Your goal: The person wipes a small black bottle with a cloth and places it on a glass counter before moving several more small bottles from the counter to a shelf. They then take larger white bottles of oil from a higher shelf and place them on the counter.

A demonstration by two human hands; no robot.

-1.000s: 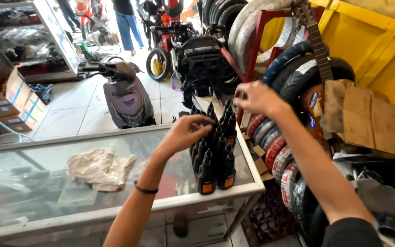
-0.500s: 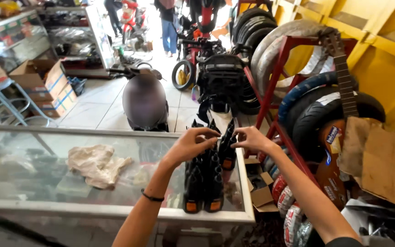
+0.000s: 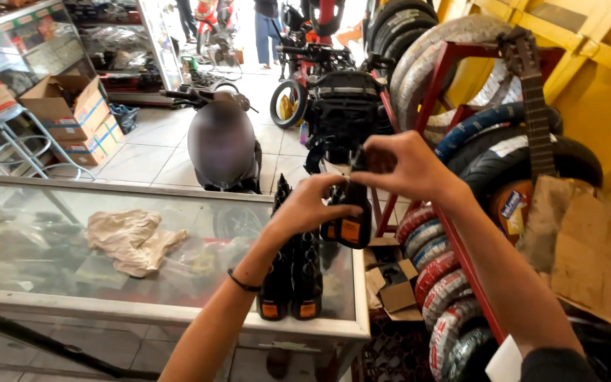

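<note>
Motorcycle-shop surroundings are seen: a glass display counter across the near left, tiled floor beyond it, and a red rack of wrapped tyres at the right against a yellow wall.

A black bottle with an orange label is held above the counter's right end. The left hand is closed around its body, while the right hand is pinched over its pointed top; whether the cap is being turned cannot be told. Half a second ago both hands were low, at the tops of the bottles standing on the glass. Now one bottle has been lifted clear of the group, so it has been singled out and is being handled apart from the others.

The remaining row of black bottles is left upright on the counter, right at its near right edge, just beneath the raised one. A crumpled pale rag lies on the glass, well to the left. A grey scooter is parked on the far side of the counter, with cardboard boxes stacked at the far left. An open small carton sits between counter and tyre rack, and a guitar leans at the right.
</note>
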